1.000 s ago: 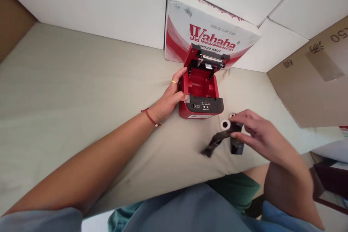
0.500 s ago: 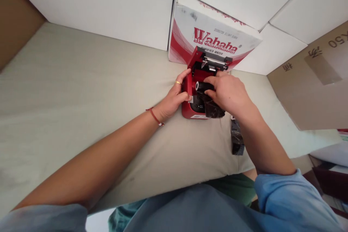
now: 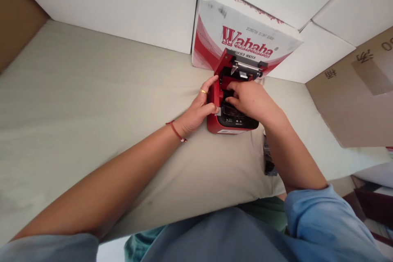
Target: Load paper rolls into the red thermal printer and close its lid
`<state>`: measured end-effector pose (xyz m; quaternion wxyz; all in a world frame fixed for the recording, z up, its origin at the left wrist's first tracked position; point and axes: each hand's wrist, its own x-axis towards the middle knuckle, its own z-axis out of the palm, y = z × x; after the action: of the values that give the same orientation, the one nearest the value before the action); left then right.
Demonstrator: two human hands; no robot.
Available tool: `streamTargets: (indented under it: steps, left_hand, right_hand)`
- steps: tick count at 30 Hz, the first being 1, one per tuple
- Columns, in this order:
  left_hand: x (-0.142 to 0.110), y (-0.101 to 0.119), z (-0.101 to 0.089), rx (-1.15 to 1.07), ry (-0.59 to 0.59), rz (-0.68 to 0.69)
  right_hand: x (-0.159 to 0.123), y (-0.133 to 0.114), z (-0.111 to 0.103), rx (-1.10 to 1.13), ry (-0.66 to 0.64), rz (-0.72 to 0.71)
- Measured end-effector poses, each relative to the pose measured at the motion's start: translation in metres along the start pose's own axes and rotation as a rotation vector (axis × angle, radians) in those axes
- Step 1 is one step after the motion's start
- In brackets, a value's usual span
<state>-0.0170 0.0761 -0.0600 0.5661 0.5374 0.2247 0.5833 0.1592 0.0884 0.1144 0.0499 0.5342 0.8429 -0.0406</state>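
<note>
A red and black label printer (image 3: 212,125) stands on the cloth-covered table with its lid (image 3: 223,60) raised. My left hand (image 3: 204,102) grips the printer's left side, fingers at the upper edge and thumb lower down by a small grey tab. Inside the open compartment, my right hand (image 3: 247,97) has its thumb and fingers closed about a black roll (image 3: 232,111); most of that roll is hidden by the hand and the housing. Beside my right forearm lies another dark, shiny roll (image 3: 270,163), partly covered by the arm.
A Wahaha water carton (image 3: 211,20) stands just behind the printer. White boxes (image 3: 129,4) line the back of the table (image 3: 92,102). Brown cardboard boxes stand at the right (image 3: 353,106) and the far left (image 3: 18,20).
My right hand has lowered the black roll, with its loose dark film, from above the printer into the compartment. The printer's black front panel now shows. My left hand keeps its hold.
</note>
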Motion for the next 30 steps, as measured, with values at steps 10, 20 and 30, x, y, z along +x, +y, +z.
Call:
streamTargets:
  steps: [10, 20, 30]
  left_hand:
    - [0.001, 0.0, -0.001, 0.039, -0.028, 0.085]
    - [-0.032, 0.057, 0.035, 0.816, 0.295, 0.596]
    - [-0.043, 0.069, 0.067, 1.278, 0.044, 0.844]
  right_hand:
    - [-0.121, 0.026, 0.051, 0.301, 0.335, -0.403]
    - [-0.121, 0.044, 0.076, 0.301, 0.356, -0.459]
    - [-0.092, 0.062, 0.052, 0.656, 0.634, -0.295]
